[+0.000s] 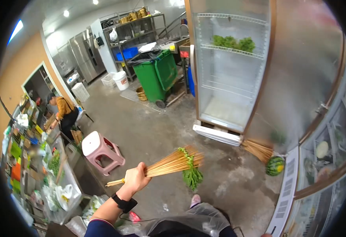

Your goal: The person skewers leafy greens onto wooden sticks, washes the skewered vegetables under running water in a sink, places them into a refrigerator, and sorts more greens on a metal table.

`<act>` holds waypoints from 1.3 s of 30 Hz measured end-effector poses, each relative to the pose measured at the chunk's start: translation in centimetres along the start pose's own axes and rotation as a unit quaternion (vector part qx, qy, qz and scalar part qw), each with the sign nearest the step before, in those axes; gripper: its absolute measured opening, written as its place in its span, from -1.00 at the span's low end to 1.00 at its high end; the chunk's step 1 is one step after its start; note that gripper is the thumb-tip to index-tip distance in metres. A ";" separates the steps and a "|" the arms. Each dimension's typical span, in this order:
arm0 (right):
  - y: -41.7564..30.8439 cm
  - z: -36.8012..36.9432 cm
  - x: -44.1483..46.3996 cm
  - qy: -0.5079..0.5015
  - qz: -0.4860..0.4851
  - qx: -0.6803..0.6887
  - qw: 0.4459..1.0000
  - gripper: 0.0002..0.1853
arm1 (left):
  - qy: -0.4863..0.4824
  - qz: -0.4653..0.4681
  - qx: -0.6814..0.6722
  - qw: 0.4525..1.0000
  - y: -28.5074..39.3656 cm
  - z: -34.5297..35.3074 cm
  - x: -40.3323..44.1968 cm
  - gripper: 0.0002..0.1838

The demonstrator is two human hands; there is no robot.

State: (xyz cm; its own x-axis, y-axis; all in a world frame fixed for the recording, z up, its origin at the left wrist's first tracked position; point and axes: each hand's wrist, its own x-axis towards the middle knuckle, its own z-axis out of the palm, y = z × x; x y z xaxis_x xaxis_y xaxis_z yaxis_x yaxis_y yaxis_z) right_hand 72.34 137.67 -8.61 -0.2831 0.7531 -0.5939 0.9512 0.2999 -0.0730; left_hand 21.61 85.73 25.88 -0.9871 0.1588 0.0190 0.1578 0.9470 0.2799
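Observation:
My left hand point(136, 178) is closed round a bundle of bamboo skewers point(167, 165), held nearly level above the floor. The thin ends poke out to the left of the fist, and the rest fans out to the right, blurred at the far end. Leafy greens point(192, 177) hang down from the skewers near that end. A dark watch sits on my left wrist. Of my right hand point(266, 235), only a sliver of skin shows at the bottom edge, so its fingers are hidden.
An upright display fridge point(228, 91) stands ahead with its door open and greens on a shelf. Near its base are thin sticks point(258, 151) and a watermelon point(274, 166). A pink stool point(104, 152), a green bin point(154, 81) and a cluttered table point(68, 185) stand leftward. A person point(64, 112) bends over there.

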 end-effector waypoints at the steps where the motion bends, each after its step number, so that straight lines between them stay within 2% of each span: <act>1: -5.5 -1.4 3.0 0.007 -0.039 0.030 0.999 -0.80 | 0.051 0.060 0.031 0.996 -0.8 -0.7 1.8 -0.73; 2: -11.3 -3.1 6.5 0.025 -0.085 0.066 0.994 -0.81 | 0.051 0.058 0.041 0.996 -1.6 -2.5 4.0 -0.73; 4: -24.7 -9.4 8.8 0.025 -0.175 0.134 0.975 -0.84 | 0.092 0.141 0.053 0.984 -2.9 -5.2 7.9 -0.77; 5: -29.4 -9.1 13.4 0.088 -0.236 0.269 0.930 -0.85 | 0.147 0.184 0.049 0.971 -4.0 -6.0 10.0 -0.77; 6: -34.6 -10.1 18.3 0.139 -0.342 0.163 0.915 -0.87 | 0.159 0.206 0.026 0.965 -4.5 -7.5 11.8 -0.76; 7: -43.3 -16.2 12.0 0.144 -0.402 0.163 0.890 -0.85 | 0.170 0.198 0.021 0.965 -5.0 -8.7 13.6 -0.73; 8: -48.9 -17.8 13.8 0.147 -0.431 0.154 0.877 -0.83 | 0.203 0.200 0.026 0.958 -5.7 -9.6 15.4 -0.71; 9: -55.7 -21.9 9.1 0.194 -0.496 0.120 0.838 -0.82 | 0.216 0.154 0.056 0.963 -6.0 -10.5 17.1 -0.69; 10: -61.1 -23.8 8.4 0.162 -0.497 0.105 0.846 -0.81 | 0.260 0.159 0.060 0.951 -6.9 -11.0 19.3 -0.70; 11: -66.1 -25.2 6.7 0.190 -0.525 0.128 0.819 -0.81 | 0.272 0.152 0.082 0.946 -8.0 -11.3 21.5 -0.71; 12: -71.1 -26.4 5.3 0.172 -0.531 0.142 0.818 -0.80 | 0.285 0.147 0.105 0.941 -9.2 -11.4 23.7 -0.71; 14: -79.7 -27.7 2.1 0.201 -0.567 0.140 0.787 -0.79 | 0.283 0.154 0.108 0.940 -11.8 -11.2 28.6 -0.71; 17: -89.9 -28.0 -2.1 0.172 -0.576 0.182 0.778 -0.80 | 0.270 0.182 0.119 0.938 -15.9 -12.0 35.8 -0.71; 19: -95.1 -27.9 -3.9 0.169 -0.610 0.197 0.748 -0.77 | 0.266 0.223 0.123 0.930 -18.2 -12.8 40.9 -0.71; 22: -102.7 -28.4 -4.4 0.198 -0.599 0.222 0.744 -0.73 | 0.271 0.240 0.111 0.926 -20.5 -14.3 48.1 -0.72; 26: -110.3 -29.7 -2.5 0.214 -0.534 0.311 0.757 -0.67 | 0.265 0.254 0.098 0.925 -21.2 -15.5 55.6 -0.72; 28: -113.3 -29.6 -0.6 0.258 -0.488 0.341 0.761 -0.60 | 0.263 0.262 0.087 0.924 -21.2 -15.6 58.9 -0.72; 32: -118.0 -29.1 3.1 0.261 -0.474 0.352 0.764 -0.52 | 0.261 0.269 0.041 0.926 -19.8 -15.3 62.7 -0.70; 34: -120.5 -28.9 5.4 0.314 -0.480 0.351 0.740 -0.49 | 0.257 0.243 0.062 0.933 -18.9 -15.3 63.5 -0.68; 35: -121.0 -29.4 5.1 0.289 -0.521 0.389 0.703 -0.52 | 0.253 0.244 0.075 0.933 -18.6 -15.3 64.0 -0.68; 36: -121.5 -29.4 4.8 0.277 -0.520 0.395 0.704 -0.52 | 0.245 0.249 0.087 0.933 -18.4 -15.2 64.7 -0.68; 38: -122.1 -29.6 4.2 0.188 -0.546 0.491 0.653 -0.60 | 0.229 0.258 0.087 0.935 -18.2 -14.6 66.4 -0.68; 39: -121.8 -29.5 3.4 0.176 -0.549 0.502 0.644 -0.67 | 0.220 0.260 0.066 0.938 -18.0 -14.2 67.1 -0.71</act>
State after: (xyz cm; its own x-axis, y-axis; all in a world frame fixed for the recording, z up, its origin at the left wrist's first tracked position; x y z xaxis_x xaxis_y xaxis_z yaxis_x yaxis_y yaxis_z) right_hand -48.13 120.91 21.89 -0.6957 0.5488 0.4634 -0.2969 0.3677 -0.8813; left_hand -47.81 75.37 35.77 -0.6869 0.5052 0.5225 0.5934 0.8049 0.0019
